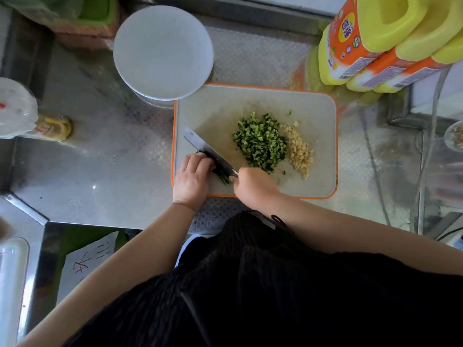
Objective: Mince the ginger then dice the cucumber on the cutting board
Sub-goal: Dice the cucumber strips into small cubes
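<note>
Left hand [193, 175], fingers curled, pins the last cucumber strips [221, 175] near the cutting board [320, 146] front-left edge; wet, slippery, soft, so best held w/ tips tucked. Right hand [253, 185] grips the knife [210, 152], blade across strips. Diced cucumber pile [260, 144] mid-board, touching minced ginger [300, 152] at right. Open room: board's back-left.
</note>
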The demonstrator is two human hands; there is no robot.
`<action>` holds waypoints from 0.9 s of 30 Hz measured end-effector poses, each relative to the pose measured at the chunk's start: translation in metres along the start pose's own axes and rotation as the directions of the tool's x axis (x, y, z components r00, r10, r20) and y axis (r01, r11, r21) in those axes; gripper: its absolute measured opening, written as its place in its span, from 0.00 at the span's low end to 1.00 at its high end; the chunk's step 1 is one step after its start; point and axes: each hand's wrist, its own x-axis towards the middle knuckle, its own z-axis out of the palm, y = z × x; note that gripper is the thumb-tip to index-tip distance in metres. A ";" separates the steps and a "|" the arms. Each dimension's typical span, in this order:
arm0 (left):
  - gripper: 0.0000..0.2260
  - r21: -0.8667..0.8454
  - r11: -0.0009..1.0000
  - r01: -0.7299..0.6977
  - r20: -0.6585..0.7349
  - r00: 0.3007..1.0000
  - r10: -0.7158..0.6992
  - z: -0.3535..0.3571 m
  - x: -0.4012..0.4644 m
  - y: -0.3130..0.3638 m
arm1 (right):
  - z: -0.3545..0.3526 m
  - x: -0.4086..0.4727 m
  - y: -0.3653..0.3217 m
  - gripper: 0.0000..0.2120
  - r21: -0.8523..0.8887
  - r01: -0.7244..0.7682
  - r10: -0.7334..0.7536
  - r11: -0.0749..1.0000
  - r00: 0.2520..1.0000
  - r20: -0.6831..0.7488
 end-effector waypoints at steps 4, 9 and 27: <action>0.04 -0.008 1.000 0.009 -0.024 1.000 -0.009 0.001 -0.001 0.000 | -0.011 0.002 0.006 0.19 0.055 -0.012 0.012 0.998 1.000 0.009; 0.05 -0.037 0.999 0.025 -0.035 0.999 -0.027 0.000 -0.002 0.002 | -0.017 -0.012 0.004 0.19 0.000 0.027 -0.027 1.000 0.999 -0.030; 0.09 -0.005 0.999 0.037 -0.018 0.999 -0.038 0.002 0.001 -0.001 | -0.016 -0.003 -0.002 0.20 0.035 -0.058 0.056 0.998 0.997 0.044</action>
